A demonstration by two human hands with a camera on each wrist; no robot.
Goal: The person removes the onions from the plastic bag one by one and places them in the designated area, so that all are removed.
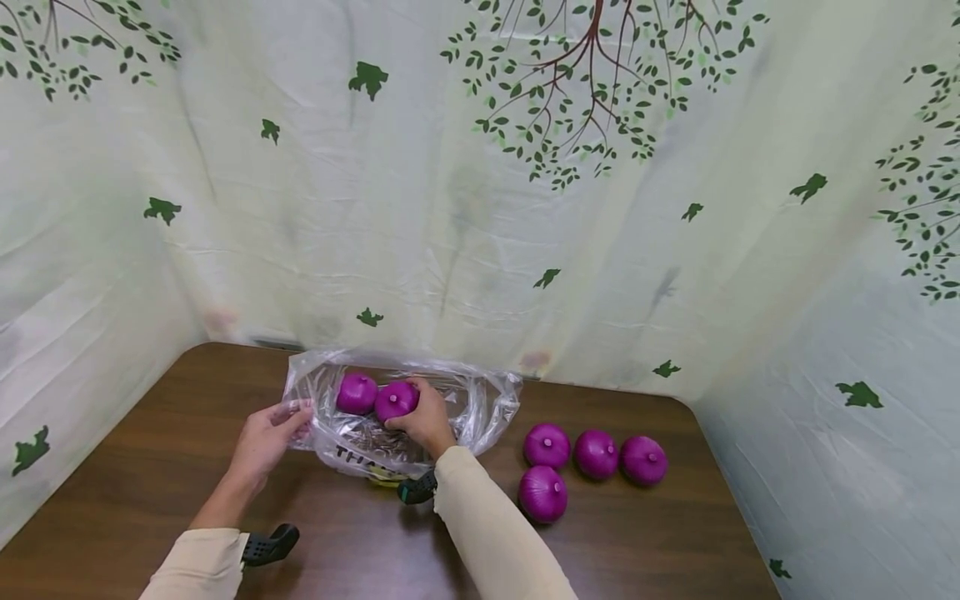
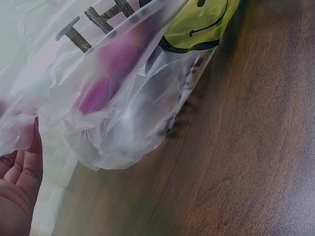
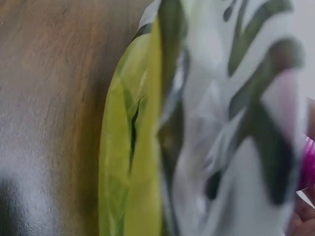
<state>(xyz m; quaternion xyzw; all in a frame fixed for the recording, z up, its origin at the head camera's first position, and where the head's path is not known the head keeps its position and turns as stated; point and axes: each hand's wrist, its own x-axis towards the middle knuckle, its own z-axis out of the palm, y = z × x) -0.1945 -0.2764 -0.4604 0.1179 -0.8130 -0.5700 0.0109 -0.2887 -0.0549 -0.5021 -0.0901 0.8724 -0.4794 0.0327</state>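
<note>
Head view: left hand (image 1: 264, 435) pinches the left edge of a plastic bag (image 1: 371, 447); right hand (image 1: 431, 421) grips a purple onion (image 1: 393, 402); slipping left fingers could let the rim collapse.

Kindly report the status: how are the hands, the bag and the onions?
Left hand holding clear bag by its edge. Right hand gripping purple onion inside. Second onion beside it; four onions on table. No obstruction seen at bag's mouth.

A leaf-printed pale curtain (image 1: 420, 208) hangs behind the brown table (image 1: 645, 542)
</note>
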